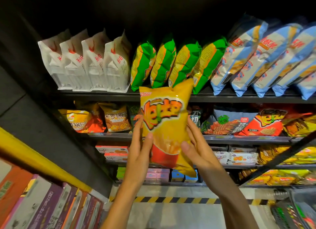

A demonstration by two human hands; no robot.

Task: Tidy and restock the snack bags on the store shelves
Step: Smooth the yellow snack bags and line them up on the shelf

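A yellow snack bag [166,116] with orange lettering and a picture of fries is held upright in front of the shelves. My left hand [141,143] grips its left edge, thumb across the front. My right hand [196,143] grips its right edge, thumb on the front and fingers behind. The bag's top reaches the edge of the upper shelf [102,94], just below a row of green snack bags [164,63]. The second shelf behind the held bag carries mixed orange, dark and red bags [263,122].
White bags [89,61] stand left on the upper shelf, light-blue bags [256,57] lean at its right. Lower shelves hold boxes and yellow packs [282,155]. A yellow-edged rack of boxes [42,208] is at lower left. A basket [294,210] sits at lower right, beyond hazard tape [171,199].
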